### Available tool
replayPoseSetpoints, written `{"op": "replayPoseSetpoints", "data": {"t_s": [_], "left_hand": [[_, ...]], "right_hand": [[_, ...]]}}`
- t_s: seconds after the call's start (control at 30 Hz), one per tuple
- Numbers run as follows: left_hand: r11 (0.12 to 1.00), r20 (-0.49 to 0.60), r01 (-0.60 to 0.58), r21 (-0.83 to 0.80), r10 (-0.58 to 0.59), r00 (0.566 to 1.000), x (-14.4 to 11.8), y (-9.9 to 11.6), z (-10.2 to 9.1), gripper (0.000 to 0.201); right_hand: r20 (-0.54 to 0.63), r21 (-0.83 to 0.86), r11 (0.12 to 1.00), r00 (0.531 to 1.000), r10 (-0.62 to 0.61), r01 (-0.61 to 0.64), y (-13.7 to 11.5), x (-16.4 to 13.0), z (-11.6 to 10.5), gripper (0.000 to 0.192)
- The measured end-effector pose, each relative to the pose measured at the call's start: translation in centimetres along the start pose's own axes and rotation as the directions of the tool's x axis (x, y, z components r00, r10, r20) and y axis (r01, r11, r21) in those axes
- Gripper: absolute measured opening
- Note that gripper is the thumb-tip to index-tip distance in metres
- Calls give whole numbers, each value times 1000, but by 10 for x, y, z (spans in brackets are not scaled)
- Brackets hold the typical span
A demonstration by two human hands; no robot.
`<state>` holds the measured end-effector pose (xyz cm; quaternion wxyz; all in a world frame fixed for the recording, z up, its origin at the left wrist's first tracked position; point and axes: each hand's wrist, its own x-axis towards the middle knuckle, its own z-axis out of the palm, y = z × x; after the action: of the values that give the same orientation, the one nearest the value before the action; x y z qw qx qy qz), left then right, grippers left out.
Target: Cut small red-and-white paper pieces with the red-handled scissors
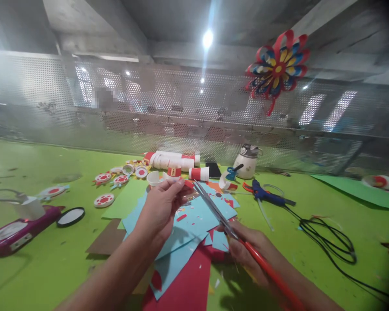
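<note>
At the bottom of the frame, a dark red sheet (188,280) lies on the green worktop (52,268). At lower right, the right hand (248,246) has its fingers closed around red-handled scissors (219,214), whose blades point up and left over light blue sheets (194,222) strewn with red scraps. The left hand (162,203), near the centre, pinches a small red paper piece (188,184) between thumb and fingers, just beside the blade tips.

At the left edge, a purple power strip (35,226) carries a white adapter (30,208); any marking on it is too blurred to read. A blue glue gun (269,195) lies right of centre, its black cord (327,242) coiled to its lower right.

Farther back, left of centre, are white discs (104,199) with red patterns. Behind the left hand, a cup section (174,172) bears small marks on a red band, too small to read. Beyond it, stacked paper cups (173,163) lie sideways. To their right are a dark flat slab (213,170) and a pale bottle (244,167) with indistinct print.

A perforated metal screen (168,99) spans the background, with a looped paper flower (278,68) before it at upper right.
</note>
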<state>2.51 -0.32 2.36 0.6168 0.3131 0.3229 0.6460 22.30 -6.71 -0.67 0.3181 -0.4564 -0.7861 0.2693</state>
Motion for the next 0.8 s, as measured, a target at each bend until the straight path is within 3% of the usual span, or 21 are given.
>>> {"op": "replayPoseSetpoints", "data": {"t_s": [0.1, 0.43, 0.8], "left_hand": [[999, -13, -21, 28, 21, 1000, 0, -5, 1, 11], [999, -9, -30, -17, 30, 1000, -3, -9, 2, 16], [998, -14, -47, 38, 48, 999, -2, -13, 2, 14]], "right_hand": [[-64, 40, 999, 998, -12, 15, 1, -1, 6, 56], [-45, -19, 999, 998, 48, -49, -6, -3, 6, 58], [-43, -11, 998, 997, 58, -58, -6, -5, 6, 49]]}}
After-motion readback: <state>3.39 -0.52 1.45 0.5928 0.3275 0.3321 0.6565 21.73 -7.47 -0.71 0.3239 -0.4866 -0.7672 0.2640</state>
